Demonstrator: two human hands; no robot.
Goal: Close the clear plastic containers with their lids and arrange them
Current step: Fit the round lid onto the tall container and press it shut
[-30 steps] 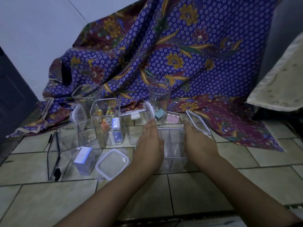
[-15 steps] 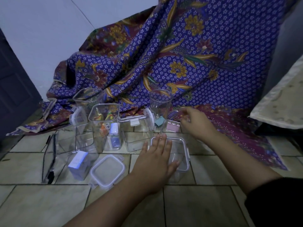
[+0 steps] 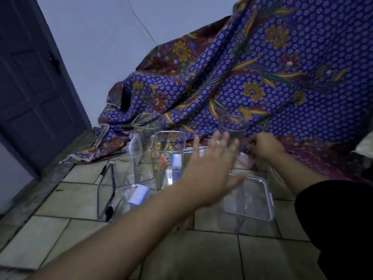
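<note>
A low clear container with its lid on (image 3: 251,201) sits on the tiled floor in front of me. My left hand (image 3: 210,168) hovers above its left edge, fingers spread, holding nothing. My right hand (image 3: 262,147) is farther back beside a tall round clear container (image 3: 234,130), fingers curled at something I cannot make out. A tall square clear container (image 3: 168,156) with small coloured items stands left of my left hand. Another open clear container (image 3: 146,128) and an upright lid (image 3: 134,148) stand behind it.
A purple batik cloth (image 3: 262,77) drapes the back and right. A dark door (image 3: 30,87) is at the left. A small white box (image 3: 139,196) and a black-rimmed clear piece (image 3: 107,190) lie on the tiles at left.
My left hand has lifted off the lidded container and moved up and back with fingers spread. The camera has tilted and swung left. My right hand stays near the round container.
</note>
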